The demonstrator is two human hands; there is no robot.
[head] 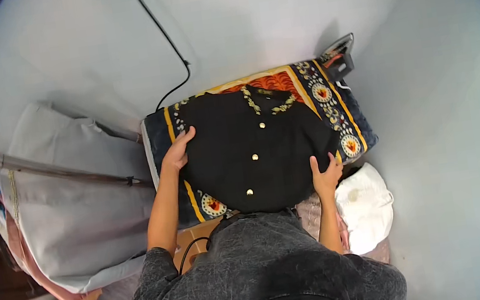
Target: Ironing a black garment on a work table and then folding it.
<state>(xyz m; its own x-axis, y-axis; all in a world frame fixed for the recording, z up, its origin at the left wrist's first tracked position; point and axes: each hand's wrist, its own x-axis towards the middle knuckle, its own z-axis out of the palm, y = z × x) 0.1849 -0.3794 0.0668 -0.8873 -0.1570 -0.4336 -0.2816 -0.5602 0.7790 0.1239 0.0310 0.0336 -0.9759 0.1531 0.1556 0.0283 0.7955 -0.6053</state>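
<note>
A black buttoned garment (222, 152) lies spread out in front of me, with gold-coloured buttons and gold floral trim at its collar. Beneath it is a patterned padded cloth (269, 82) in navy, orange and yellow, covering a board or table. At the garment's left edge is my left hand (179, 153), its thumb pointing up; the other fingers are partly hidden, so its grip is unclear. My right hand (327, 177) is by the lower right edge, thumb and fingers apart, with nothing seen between them.
A clothes iron (338, 60) stands at the far right corner of the padded cloth. Left of me, a metal rail (63, 171) carries hanging grey clothes (88, 213). White fabric (365, 208) is piled at lower right. A black cable (163, 32) runs down the wall.
</note>
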